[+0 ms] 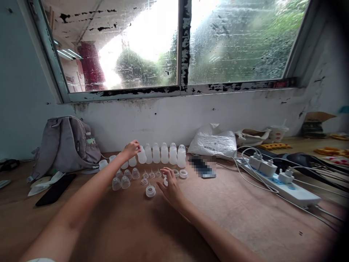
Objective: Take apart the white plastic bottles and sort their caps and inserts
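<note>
My left hand (132, 149) reaches to the row at the back, its fingers closed at the top of a frosted baby bottle (142, 156). To the right of it, several capped baby bottles (164, 154) stand upright side by side. Bottles without caps (132, 161) are partly behind my left forearm. Over the white collar rings (183, 174) hovers my right hand (172, 187), fingers apart; one ring is partly hidden under them. See-through domed caps (125, 182) sit at left, beside small silicone nipples (151, 174). A collar with a nipple (150, 191) lies nearest me.
A grey backpack (65, 145) and a black phone (56, 190) are at left. Behind at right lies a silvery plastic bag (214, 141), with a blurred-out phone (203, 167) before it. A power strip (297, 194) with chargers and loose cables occupies the right side.
</note>
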Action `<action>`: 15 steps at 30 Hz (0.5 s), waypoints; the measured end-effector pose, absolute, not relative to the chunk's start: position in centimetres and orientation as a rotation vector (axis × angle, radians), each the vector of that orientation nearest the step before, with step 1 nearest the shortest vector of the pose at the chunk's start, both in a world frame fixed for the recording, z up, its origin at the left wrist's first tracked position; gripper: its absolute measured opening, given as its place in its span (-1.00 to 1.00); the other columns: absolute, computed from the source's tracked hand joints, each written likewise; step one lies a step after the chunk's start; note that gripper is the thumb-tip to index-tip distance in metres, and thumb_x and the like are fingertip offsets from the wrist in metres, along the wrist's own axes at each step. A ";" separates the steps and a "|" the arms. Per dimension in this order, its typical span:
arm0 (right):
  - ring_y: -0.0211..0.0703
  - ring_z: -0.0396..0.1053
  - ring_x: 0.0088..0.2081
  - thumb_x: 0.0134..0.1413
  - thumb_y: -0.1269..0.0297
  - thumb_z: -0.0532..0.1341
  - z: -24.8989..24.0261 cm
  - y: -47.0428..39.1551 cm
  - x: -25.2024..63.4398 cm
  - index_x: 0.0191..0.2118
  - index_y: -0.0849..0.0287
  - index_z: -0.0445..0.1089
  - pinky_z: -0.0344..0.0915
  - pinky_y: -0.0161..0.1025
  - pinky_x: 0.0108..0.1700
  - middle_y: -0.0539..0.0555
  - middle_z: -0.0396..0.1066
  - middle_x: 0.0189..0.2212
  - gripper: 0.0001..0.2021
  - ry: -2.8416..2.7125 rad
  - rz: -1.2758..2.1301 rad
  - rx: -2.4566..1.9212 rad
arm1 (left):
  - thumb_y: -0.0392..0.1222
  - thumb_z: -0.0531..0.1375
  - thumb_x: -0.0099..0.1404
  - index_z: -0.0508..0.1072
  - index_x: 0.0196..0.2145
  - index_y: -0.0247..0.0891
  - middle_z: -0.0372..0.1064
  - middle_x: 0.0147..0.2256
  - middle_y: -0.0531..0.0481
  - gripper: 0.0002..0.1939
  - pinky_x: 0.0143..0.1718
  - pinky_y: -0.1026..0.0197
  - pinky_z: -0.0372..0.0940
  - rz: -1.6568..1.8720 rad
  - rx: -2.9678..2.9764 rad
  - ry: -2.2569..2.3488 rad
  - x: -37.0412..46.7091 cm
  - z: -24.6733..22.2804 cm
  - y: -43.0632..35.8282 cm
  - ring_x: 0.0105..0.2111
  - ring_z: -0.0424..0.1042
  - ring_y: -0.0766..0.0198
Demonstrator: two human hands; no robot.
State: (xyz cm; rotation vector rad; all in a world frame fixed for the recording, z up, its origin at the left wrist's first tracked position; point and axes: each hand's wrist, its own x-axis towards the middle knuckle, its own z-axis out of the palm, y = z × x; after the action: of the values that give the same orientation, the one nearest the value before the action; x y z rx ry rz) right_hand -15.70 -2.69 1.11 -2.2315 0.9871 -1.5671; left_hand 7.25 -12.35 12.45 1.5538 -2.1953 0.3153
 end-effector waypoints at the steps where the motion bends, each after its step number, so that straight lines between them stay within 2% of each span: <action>1: -0.06 0.18 -0.06 -0.09 0.45 0.14 1.1 -2.7 -15.7 -0.07 0.11 0.11 0.23 -0.07 -0.07 0.17 0.09 -0.06 -0.60 0.998 -1.566 -2.245 | -0.22 0.13 0.10 0.42 -0.44 -0.26 0.28 -0.25 -0.02 -0.90 -0.35 0.28 0.22 0.333 1.583 -2.191 7.2 11.9 -12.7 -0.41 0.35 0.31; 11: -0.06 0.14 -0.03 -0.07 0.48 0.11 1.4 -2.6 -15.9 -0.09 0.13 0.12 0.20 -0.07 -0.04 0.18 0.08 -0.08 -0.64 1.027 -1.544 -2.346 | -0.33 0.05 0.16 0.40 -0.40 -0.34 0.28 -0.23 -0.13 -0.87 -0.28 0.19 0.22 0.481 1.752 -2.125 6.5 8.3 -14.3 -0.35 0.36 0.21; 15: -0.04 0.14 -0.04 -0.07 0.47 0.11 1.3 -2.6 -15.9 -0.11 0.14 0.14 0.19 -0.07 -0.05 0.18 0.09 -0.09 -0.66 1.050 -1.521 -2.390 | -0.35 0.07 0.15 0.35 -0.22 -0.34 0.23 -0.13 -0.18 -0.79 -0.17 0.13 0.19 0.527 1.701 -2.071 5.8 8.6 -13.6 -0.19 0.29 0.10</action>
State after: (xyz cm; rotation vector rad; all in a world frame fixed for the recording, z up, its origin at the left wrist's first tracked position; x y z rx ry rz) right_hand -15.88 -2.57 1.28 -2.3897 1.0502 -1.5206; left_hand 5.84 -13.60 8.60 1.7006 -2.0705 0.5266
